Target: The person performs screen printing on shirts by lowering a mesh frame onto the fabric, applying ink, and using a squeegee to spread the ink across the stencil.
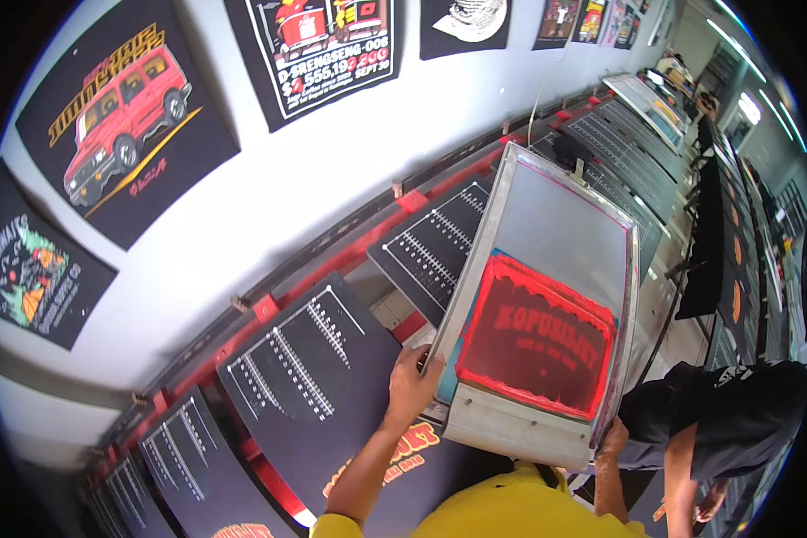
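You had the screen-printing frame lifted in both hands, right of centre in the picture, its far end tipped up toward the wall. Your left hand was wrapped around the near left corner of the aluminium rail, fingers curled over the edge in a firm hold. Your right hand gripped the near right corner from below, though only its knuckles showed past the rail. The mesh carried a red stencil block in its lower half, framed with blue tape, and the upper half of the mesh looked bare and grey.

Below your left forearm, at the lower centre, lay a black shirt on its pallet with an orange and yellow print already on it. More black pallets with white ruled marks ran along the red rail toward the upper right. Printed shirts hung on the wall across the top left. Another person in a dark shirt stood at the lower right.

I judge that you were between prints, carrying the screen from one station to another. The next move would call for lowering it flat and square onto a pallet, seating its far edge against the rail before letting either corner go.
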### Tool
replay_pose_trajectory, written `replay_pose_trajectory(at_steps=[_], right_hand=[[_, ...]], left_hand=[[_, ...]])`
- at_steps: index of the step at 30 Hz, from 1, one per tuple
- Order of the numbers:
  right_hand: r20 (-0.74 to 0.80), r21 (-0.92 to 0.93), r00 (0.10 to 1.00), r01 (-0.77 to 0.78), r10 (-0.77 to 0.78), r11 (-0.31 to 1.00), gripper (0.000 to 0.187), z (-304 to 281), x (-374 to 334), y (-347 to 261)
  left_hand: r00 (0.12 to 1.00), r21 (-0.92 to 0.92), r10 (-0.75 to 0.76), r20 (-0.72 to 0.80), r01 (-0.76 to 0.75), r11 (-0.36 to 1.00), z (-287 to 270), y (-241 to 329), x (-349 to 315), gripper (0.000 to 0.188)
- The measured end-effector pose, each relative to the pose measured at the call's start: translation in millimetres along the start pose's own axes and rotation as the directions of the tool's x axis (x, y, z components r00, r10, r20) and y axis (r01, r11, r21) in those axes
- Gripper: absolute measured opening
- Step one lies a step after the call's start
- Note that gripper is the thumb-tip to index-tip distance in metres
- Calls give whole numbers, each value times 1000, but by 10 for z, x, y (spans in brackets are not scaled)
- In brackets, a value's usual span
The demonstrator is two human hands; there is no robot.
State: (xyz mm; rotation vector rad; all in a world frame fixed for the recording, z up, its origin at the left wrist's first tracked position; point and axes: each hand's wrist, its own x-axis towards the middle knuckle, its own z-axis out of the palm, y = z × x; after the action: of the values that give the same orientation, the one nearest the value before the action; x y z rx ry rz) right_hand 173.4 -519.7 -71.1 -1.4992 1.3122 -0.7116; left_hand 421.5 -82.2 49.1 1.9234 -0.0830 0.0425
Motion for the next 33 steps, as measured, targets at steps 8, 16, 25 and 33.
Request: replay_pose_trajectory(at_steps=[8, 16, 25, 33], right_hand=[[12, 146, 989, -145, 145, 979, 26, 324, -651, -642], [-36, -70, 997, -75, 73, 995, 35, 91, -407, 76], [-73, -195, 997, -39, 26, 980, 40, 62, -442, 109], [-49, -227, 999, -7, -4, 974, 35, 31, -392, 33]], left_hand=[[997, 25, 42, 63, -44, 999, -56, -73, 238, 36], [987, -1, 10, 163, -10, 1000, -73, -91, 441, 36], [981, 5, 21, 195, -23, 1000, 86, -55, 481, 37], [981, -3, 77, 180, -78, 997, 166, -8, 414, 36]])
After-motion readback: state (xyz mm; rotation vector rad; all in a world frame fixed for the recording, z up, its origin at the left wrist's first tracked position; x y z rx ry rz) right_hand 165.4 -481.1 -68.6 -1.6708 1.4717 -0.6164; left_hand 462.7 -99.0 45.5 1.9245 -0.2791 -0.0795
